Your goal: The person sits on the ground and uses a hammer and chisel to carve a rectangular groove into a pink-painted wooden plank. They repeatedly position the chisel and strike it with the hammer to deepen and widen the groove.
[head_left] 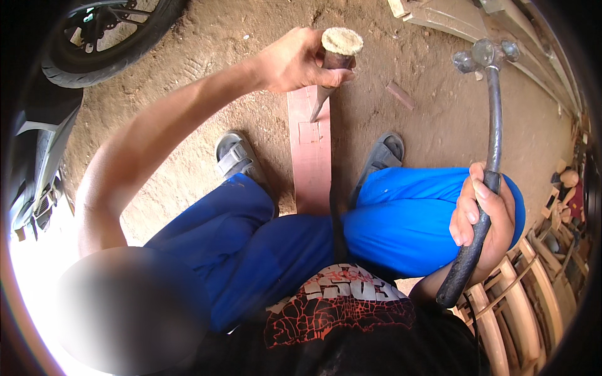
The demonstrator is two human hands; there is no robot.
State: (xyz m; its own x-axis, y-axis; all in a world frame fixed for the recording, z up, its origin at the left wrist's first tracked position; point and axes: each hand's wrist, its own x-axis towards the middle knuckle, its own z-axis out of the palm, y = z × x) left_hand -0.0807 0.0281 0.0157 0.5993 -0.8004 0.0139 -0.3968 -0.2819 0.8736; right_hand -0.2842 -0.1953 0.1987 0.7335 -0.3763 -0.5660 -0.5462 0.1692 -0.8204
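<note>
My left hand (307, 59) is closed round the handle of a chisel (321, 100), whose top end is pale and frayed. The chisel leans a little, and its tip meets a reddish wooden plank (313, 169) at the edge of a small rectangle marked on the wood. The plank runs away from me between my legs. At the right, my right hand (483, 213) grips the dark wrapped handle of a hammer (494, 125). The hammer's metal head is up at the far right, well apart from the chisel.
My sandalled feet (241, 156) stand on either side of the plank on bare dirt ground (188, 113). A motorcycle wheel (106, 44) is at the far left. Wooden boards (451, 22) lie at the far right, with stacked curved pieces (520, 301) near right. A wood offcut (400, 95) lies beyond the plank.
</note>
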